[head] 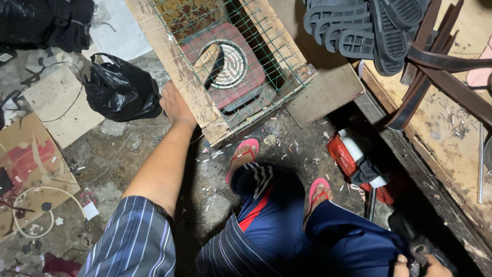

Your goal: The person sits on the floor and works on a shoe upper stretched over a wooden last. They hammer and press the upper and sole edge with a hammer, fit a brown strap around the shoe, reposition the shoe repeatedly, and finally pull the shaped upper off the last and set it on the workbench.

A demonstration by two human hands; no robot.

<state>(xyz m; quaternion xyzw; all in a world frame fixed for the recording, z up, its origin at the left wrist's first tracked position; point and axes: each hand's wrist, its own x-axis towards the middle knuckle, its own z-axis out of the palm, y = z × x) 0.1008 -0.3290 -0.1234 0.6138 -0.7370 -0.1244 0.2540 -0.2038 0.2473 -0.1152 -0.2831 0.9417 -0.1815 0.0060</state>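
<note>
Left hand (176, 105): extended forward at full arm reach, resting against the outer wooden side of the wire-mesh crate (169, 56) on the floor. The fingers curl toward the frame edge; the fingertips are hidden, so the degree of closure cannot be told. The crate lies ahead of the person's feet, tilted across the view, with green mesh over its open top. Inside the crate sits a red electric coil stove (241, 77), with a shoe sole (209, 64) lying on the coil. A black plastic bag (120, 90) rests just beside the left hand. Right hand (425, 264): at the lower right frame edge, fingers closed around a dark metal tool (419, 251); only part of the hand shows. Pink sandals (245, 154) are on both feet, near the crate corner
</note>
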